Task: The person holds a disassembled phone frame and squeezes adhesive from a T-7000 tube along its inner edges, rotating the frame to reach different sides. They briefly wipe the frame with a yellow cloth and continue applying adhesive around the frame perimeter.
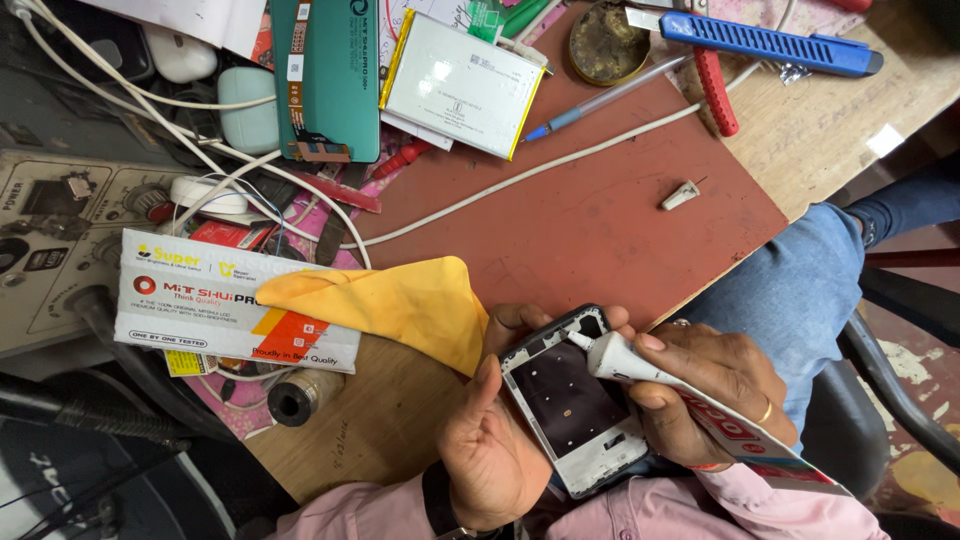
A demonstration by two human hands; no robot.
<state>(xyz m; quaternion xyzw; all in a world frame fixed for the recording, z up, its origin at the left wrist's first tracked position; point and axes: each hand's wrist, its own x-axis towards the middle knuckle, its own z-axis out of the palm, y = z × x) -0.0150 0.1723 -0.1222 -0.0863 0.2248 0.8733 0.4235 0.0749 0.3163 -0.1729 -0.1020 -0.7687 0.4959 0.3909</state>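
Near the bottom edge of the workbench, over the person's lap, the left hand [492,440] cradles an opened phone frame [575,402] from below, thumb up along its left side and fingers curled round the top end, so the hand is closed about it. That frame lies face-up and tilted, white-rimmed, with a dark inner plate and a small cut-out near its lower right. Gripped in the right hand [710,385], between thumb and fingers, is a glue tube [700,400], white with red print, running down to the right past a ring on one finger; its nozzle touches the frame's upper right rim. Just left of the hands a yellow cloth [400,300] lies rumpled, half on the red mat [600,220] and half over a white box [215,300]. Below that box sits a small dark cylinder [298,398]. Farther up the mat lie a silver battery [460,85] with a yellow edge, a teal phone back [335,75] beside it, a pen [610,98], a round tin [608,42], a blue knife [765,45] and red-handled pliers [715,90]. A white cable [560,160] crosses the mat, and a small white clip [682,194] lies alone, well apart from the hands. Grey bench equipment [60,230] with knobs stands at the left.
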